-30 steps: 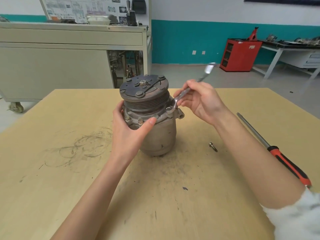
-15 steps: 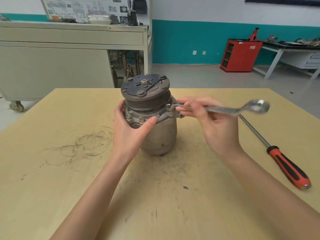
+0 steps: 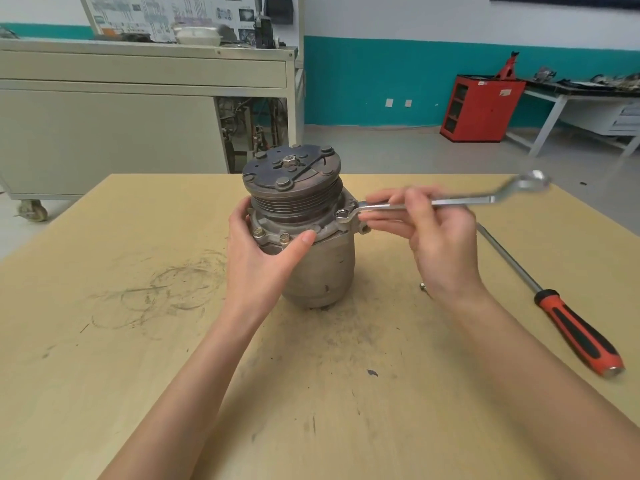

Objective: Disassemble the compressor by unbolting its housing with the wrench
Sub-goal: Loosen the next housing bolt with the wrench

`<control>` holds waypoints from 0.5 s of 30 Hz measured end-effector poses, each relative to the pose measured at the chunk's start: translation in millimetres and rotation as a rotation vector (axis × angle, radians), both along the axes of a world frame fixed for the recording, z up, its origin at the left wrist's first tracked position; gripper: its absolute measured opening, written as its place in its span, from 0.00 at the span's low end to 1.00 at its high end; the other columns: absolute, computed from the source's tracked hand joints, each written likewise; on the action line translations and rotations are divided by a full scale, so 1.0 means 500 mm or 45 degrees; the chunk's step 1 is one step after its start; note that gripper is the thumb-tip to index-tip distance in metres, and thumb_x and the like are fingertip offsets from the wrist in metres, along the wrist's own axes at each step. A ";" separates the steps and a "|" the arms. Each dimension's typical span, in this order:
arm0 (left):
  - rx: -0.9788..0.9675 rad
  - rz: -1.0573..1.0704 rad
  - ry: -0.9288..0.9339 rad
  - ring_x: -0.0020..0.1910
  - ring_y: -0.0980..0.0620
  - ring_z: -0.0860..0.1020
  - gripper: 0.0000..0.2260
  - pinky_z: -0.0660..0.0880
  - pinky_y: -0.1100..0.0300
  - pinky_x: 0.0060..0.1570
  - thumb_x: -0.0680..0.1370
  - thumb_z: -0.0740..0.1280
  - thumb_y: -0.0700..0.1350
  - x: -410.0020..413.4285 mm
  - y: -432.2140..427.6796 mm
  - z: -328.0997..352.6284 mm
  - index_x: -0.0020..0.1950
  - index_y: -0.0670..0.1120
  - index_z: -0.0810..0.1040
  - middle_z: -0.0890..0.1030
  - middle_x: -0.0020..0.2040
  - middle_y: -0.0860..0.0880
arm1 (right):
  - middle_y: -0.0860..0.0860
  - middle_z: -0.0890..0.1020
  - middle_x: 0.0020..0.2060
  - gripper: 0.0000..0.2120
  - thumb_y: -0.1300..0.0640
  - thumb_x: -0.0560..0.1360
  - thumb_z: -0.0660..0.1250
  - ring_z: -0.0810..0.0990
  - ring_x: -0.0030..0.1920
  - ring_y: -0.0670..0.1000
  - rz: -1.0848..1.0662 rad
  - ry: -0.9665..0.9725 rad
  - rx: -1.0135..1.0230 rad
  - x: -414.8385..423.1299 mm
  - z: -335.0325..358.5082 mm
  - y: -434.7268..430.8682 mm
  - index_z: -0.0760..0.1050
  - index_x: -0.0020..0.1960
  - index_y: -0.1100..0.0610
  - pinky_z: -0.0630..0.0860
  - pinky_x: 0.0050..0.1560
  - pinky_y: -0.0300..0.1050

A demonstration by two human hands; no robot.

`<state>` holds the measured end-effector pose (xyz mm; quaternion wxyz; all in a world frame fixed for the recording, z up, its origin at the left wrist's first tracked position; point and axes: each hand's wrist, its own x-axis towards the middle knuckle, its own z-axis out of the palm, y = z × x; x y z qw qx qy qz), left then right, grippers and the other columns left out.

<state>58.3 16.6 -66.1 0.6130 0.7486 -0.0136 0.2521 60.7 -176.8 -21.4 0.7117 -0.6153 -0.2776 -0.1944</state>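
The compressor stands upright on its rounded base near the centre of the worktop. Its housing is a dull grey cast-metal cylinder, soiled and marked. It carries a dark grooved pulley capped by a clutch plate with a centre nut and several raised rivet heads. A flange runs round the body below the pulley, and two brass-coloured hex bolts sit in its front edge. The left hand grasps the compressor at flange level, thumb laid across the front just beside those bolts and fingers wrapped behind. A bright steel ring wrench has its near ring seated over a bolt on the right side of the flange. Its shank runs out roughly level to the right, and the far ring is free in the air and blurred. The right hand pinches the shank close to the compressor between fingers and thumb. A small metal fastener lies on the worktop at the heel of that hand, mostly hidden. A screwdriver with a red-and-black handle lies further right, well apart from the compressor. Dark scuff rings mark the tan worktop to the left, with grime round the base. Beyond stand a grey cabinet on castors and a red cabinet.
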 end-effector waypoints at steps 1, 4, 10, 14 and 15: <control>0.006 0.004 0.001 0.65 0.65 0.69 0.46 0.65 0.74 0.58 0.60 0.71 0.67 -0.001 0.000 0.000 0.74 0.55 0.60 0.69 0.68 0.60 | 0.55 0.85 0.40 0.12 0.62 0.82 0.53 0.85 0.39 0.55 0.106 0.180 0.083 0.024 0.015 -0.004 0.72 0.45 0.61 0.80 0.40 0.41; 0.011 0.002 0.002 0.66 0.62 0.69 0.45 0.66 0.69 0.59 0.60 0.71 0.67 -0.001 -0.002 -0.001 0.73 0.56 0.60 0.69 0.69 0.59 | 0.58 0.83 0.34 0.12 0.63 0.82 0.52 0.82 0.30 0.52 0.374 0.670 0.167 0.102 0.057 0.004 0.69 0.43 0.62 0.78 0.31 0.38; -0.011 -0.007 -0.005 0.63 0.70 0.69 0.47 0.65 0.77 0.55 0.59 0.71 0.67 -0.001 0.003 0.001 0.74 0.55 0.60 0.68 0.66 0.62 | 0.55 0.81 0.31 0.12 0.60 0.82 0.53 0.79 0.26 0.49 0.352 0.742 0.295 0.143 0.076 0.010 0.70 0.42 0.60 0.76 0.27 0.35; -0.004 -0.003 0.002 0.61 0.71 0.69 0.46 0.65 0.77 0.54 0.59 0.71 0.67 0.000 0.002 -0.002 0.74 0.56 0.59 0.69 0.64 0.65 | 0.57 0.83 0.34 0.14 0.58 0.82 0.55 0.82 0.30 0.52 0.149 0.449 0.350 0.079 0.078 -0.013 0.73 0.42 0.61 0.77 0.30 0.37; -0.002 0.000 -0.003 0.60 0.75 0.68 0.46 0.65 0.80 0.52 0.59 0.72 0.67 0.001 0.001 -0.002 0.73 0.56 0.59 0.68 0.62 0.68 | 0.58 0.84 0.36 0.14 0.57 0.82 0.56 0.83 0.32 0.54 0.098 0.348 0.285 0.057 0.073 -0.011 0.74 0.42 0.61 0.78 0.32 0.38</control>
